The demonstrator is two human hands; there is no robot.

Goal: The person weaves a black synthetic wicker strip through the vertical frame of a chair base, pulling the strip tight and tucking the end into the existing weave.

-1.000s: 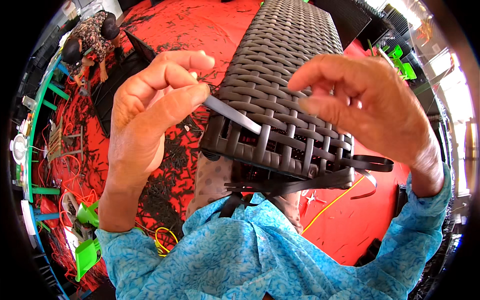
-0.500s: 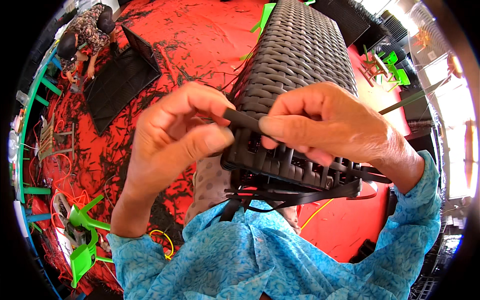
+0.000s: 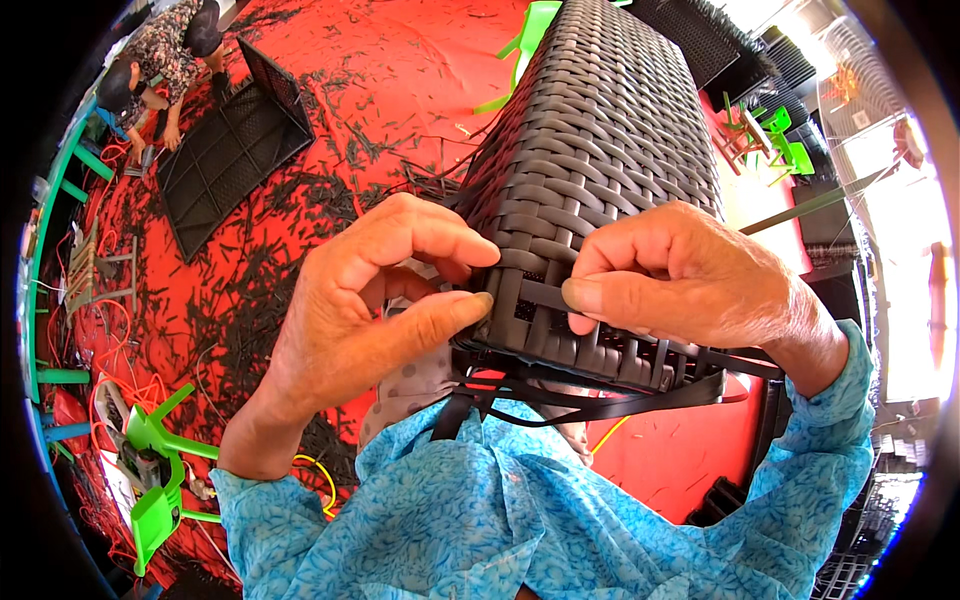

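A long dark woven wicker piece [image 3: 612, 130] stretches away in front of me, its unfinished near end facing my body. My right hand [image 3: 690, 280] pinches a flat dark strip [image 3: 541, 294] between thumb and fingers, and the strip lies across the upright strands close to the near left corner. At that corner is my left hand [image 3: 365, 315], its thumb and fingers apart with nothing between them. The thumb tip is at the corner's edge; whether it presses there I cannot tell. Loose dark strips [image 3: 600, 407] hang below the near end, in front of my lap.
Dark scraps litter the red floor [image 3: 400, 60]. At the far left a person [image 3: 165, 60] bends beside a dark panel [image 3: 235, 150]. A green chair [image 3: 158, 480] lies at lower left near orange cords. More green chairs [image 3: 790, 145] stand at far right.
My left hand has let go of the strip's end. The strip has come down from above the corner onto the woven end, and my right hand has moved slightly right and lower with it.
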